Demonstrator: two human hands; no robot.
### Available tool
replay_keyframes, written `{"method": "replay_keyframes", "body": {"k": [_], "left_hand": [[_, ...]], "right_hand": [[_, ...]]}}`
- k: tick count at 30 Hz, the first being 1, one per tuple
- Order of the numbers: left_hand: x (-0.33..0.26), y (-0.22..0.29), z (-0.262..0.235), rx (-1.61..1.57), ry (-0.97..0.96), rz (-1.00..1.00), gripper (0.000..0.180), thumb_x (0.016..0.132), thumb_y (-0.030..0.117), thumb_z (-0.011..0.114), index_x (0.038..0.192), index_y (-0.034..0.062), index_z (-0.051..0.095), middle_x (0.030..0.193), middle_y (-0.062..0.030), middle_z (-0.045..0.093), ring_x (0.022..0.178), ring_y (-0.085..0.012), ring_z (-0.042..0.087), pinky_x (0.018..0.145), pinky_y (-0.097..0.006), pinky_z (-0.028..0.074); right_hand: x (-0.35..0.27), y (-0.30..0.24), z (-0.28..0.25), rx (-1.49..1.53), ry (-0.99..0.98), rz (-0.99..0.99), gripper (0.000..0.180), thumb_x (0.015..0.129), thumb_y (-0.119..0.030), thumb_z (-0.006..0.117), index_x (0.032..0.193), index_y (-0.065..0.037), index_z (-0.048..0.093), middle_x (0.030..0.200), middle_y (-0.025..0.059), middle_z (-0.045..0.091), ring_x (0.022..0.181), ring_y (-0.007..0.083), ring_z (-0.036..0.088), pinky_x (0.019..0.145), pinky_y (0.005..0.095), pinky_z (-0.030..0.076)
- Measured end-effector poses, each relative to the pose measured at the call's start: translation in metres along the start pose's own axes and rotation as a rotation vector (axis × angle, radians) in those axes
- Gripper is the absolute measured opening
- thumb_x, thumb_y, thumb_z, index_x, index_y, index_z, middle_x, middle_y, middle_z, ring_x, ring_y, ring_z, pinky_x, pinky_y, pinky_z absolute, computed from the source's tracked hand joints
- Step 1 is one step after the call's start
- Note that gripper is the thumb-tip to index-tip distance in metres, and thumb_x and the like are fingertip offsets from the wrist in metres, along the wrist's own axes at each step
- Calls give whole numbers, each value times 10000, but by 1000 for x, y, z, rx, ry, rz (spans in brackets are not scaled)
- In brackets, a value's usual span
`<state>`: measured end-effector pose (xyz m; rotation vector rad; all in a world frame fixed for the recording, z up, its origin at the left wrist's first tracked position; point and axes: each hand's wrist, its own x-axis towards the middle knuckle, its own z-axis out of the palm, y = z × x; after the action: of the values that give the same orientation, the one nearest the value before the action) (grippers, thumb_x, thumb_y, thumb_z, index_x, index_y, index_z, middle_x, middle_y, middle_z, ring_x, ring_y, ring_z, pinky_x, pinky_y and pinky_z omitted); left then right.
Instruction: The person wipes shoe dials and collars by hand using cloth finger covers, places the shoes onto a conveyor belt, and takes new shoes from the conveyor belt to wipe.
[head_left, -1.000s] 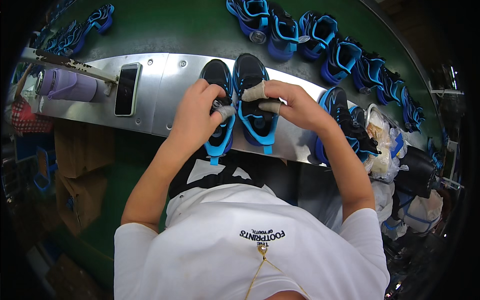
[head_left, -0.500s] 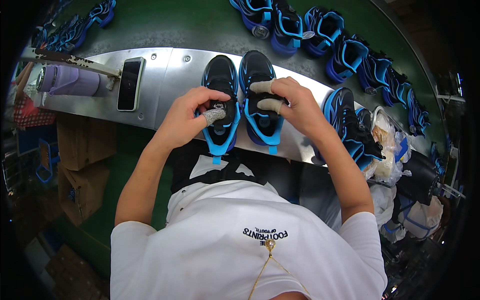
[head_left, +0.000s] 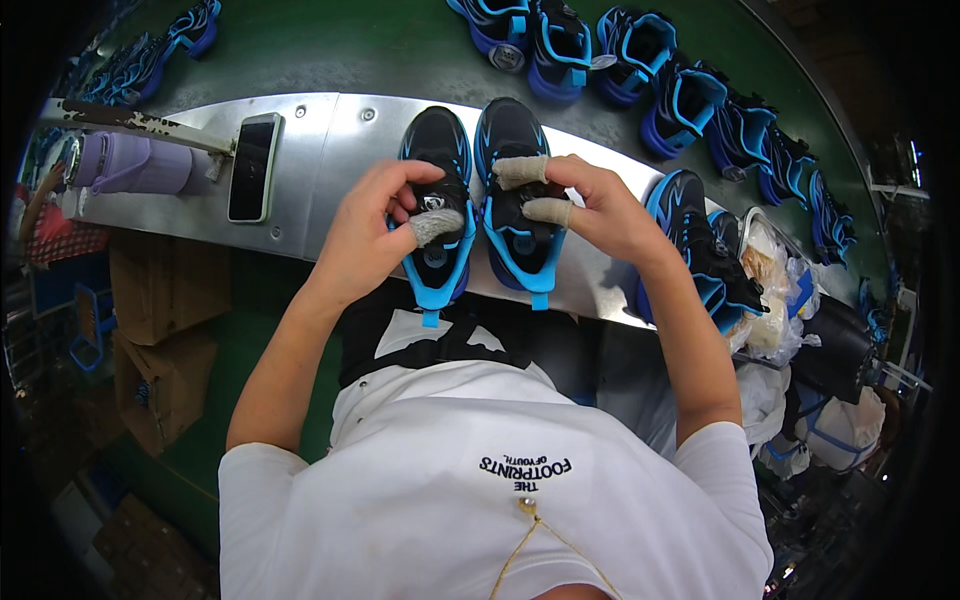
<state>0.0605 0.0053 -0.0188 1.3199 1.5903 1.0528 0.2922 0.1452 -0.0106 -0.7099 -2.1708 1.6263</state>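
Two black sneakers with bright blue collars and heel loops stand side by side on the metal ledge, toes pointing away from me. On the left sneaker (head_left: 436, 135), my left hand (head_left: 372, 225) pinches around the tongue, with a grey cover on its thumb. My right hand (head_left: 595, 208) grips the right sneaker (head_left: 508, 125) at its tongue and lacing, index finger and thumb both in beige covers. The fingertips partly hide both tongues, and what exactly lies between them is hard to see.
A phone (head_left: 255, 167) and a lilac bottle (head_left: 150, 163) lie on the metal ledge (head_left: 325, 150) to the left. More sneakers (head_left: 685, 105) line the green belt (head_left: 350, 45) beyond. At right are another sneaker pair (head_left: 690, 220) and bagged items (head_left: 768, 290). Cardboard boxes (head_left: 165, 290) stand lower left.
My left index finger has moved farther forward along the tongue, and its thumb has slid slightly right. My right hand stays on its sneaker. The whole view has shifted a little.
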Motion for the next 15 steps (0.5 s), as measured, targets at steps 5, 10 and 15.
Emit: {"method": "replay_keyframes", "body": {"k": [5, 10, 15], "left_hand": [[4, 10, 2, 254, -14, 2, 404, 795, 17, 673, 1195, 44, 624, 964, -6, 606, 849, -110, 506, 778, -242, 421], [-3, 13, 7, 74, 83, 46, 346, 805, -1, 640, 1146, 54, 655, 1052, -71, 649, 910, -137, 544, 816, -252, 425], [-29, 60, 37, -199, -96, -140, 184, 928, -5, 535, 1072, 11, 648, 987, -39, 599, 871, -123, 602, 736, -250, 509]], "right_hand": [[4, -18, 14, -516, 79, -70, 393, 769, -146, 765, 1153, -124, 691, 949, 78, 654, 858, 178, 596, 784, 295, 485], [-1, -4, 1, -69, -25, 29, 444, 774, -117, 756, 1211, -139, 680, 976, 34, 655, 887, 144, 592, 776, 271, 477], [-6, -17, 8, -462, 61, 94, 426, 793, -92, 733, 1215, -104, 677, 1098, 37, 666, 875, 127, 582, 778, 276, 473]]}}
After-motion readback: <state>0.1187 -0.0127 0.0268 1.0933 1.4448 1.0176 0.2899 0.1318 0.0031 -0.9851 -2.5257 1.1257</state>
